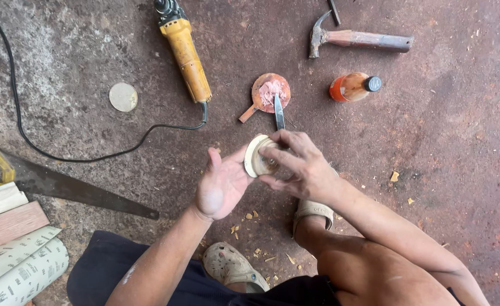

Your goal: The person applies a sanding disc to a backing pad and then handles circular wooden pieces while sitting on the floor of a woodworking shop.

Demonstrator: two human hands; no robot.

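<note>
While we look straight down at the reddish floor (442,147), our left hand (221,184) lies open, palm up, with its fingertips propping the near side of a small round wooden piece (256,156) that sits between both hands, near the middle of the scene. Our right hand (298,164) is closed on that piece, thumb below and fingers curled over its top and right edge, so it stands on edge and tilted. Just beyond it, a little farther away, a small round dish (269,92) of pink paste rests on the floor, with a narrow metal blade (279,116) lying across its near rim. To the right of the dish lies an orange bottle (353,86) with a dark cap, and farther off a hammer (357,38). To the far left of the dish a yellow grinder (186,54) lies with its black cord (46,150) looping off to the left, and a pale disc (123,97) sits beside it. A handsaw (74,190) stretches along the left, near some boards (6,218) and rolled sandpaper (20,269). Wood chips (250,218) are scattered by our sandals (233,266).
</note>
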